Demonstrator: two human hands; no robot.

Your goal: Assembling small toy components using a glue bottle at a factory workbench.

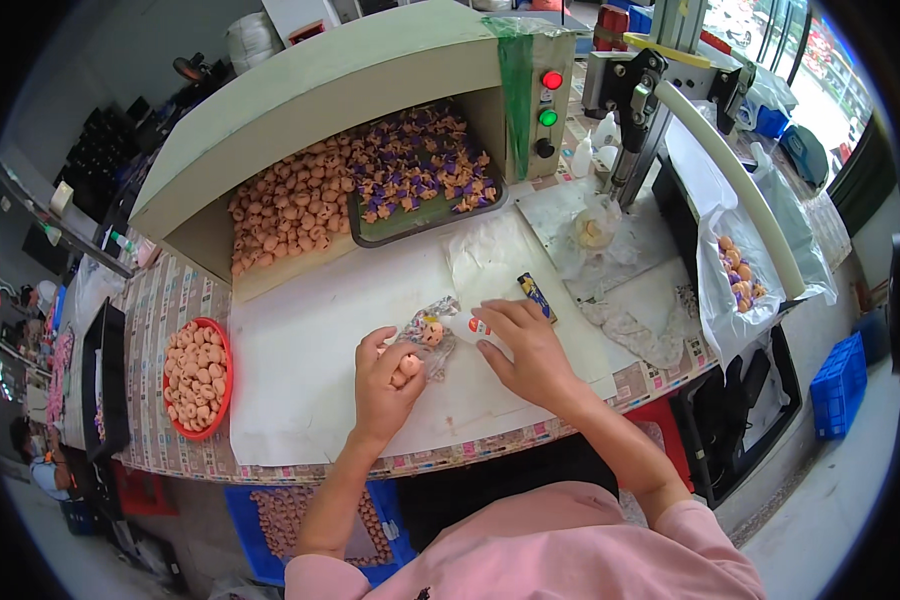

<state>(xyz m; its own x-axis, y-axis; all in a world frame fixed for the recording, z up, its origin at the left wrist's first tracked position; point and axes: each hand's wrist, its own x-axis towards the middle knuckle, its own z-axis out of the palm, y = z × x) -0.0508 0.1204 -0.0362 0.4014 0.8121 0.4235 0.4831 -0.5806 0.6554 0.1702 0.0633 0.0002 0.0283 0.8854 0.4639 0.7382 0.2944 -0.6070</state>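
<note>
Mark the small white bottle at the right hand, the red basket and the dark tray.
Small white bottle (464, 325): head view, on its pale body.
Red basket (230, 370): head view, on its right rim.
Dark tray (412, 232): head view, on its front rim.

Patterned tabletop, white sheet mid-surface (clock centre) | 9 o'clock: red basin of pinkish balls | 11 o'clock: pale open-fronted hood | 2 o'clock: grey plate; dark-blue packet on the sheet | 3 o'clock: crumpled clear plastic
</note>
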